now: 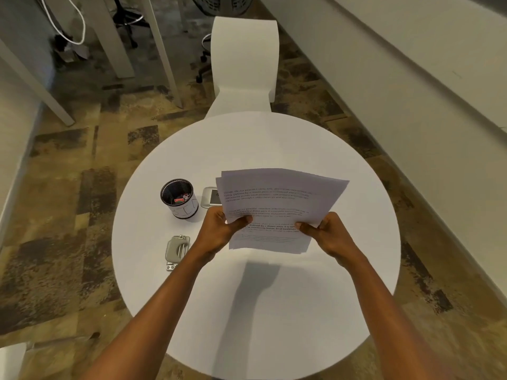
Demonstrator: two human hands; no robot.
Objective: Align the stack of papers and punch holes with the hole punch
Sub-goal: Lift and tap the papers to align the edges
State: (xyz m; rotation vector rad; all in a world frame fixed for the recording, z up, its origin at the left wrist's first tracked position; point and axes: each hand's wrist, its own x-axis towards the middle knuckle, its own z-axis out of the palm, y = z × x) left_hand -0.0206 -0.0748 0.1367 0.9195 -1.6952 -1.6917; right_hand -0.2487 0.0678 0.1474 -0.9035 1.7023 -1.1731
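Observation:
A stack of printed white papers (277,204) is held up above the round white table (274,311), its sheets fanned and uneven at the far edges. My left hand (222,229) grips the stack's near left side, thumb on top. My right hand (326,231) grips the near right side the same way. A silver hole punch (177,250) lies flat on the table, left of my left forearm and apart from the papers.
A black mesh cup (180,198) with small items stands left of the papers. A phone-like device (210,197) lies partly hidden behind the stack. A white chair (244,67) stands at the table's far side. A wall runs along the right.

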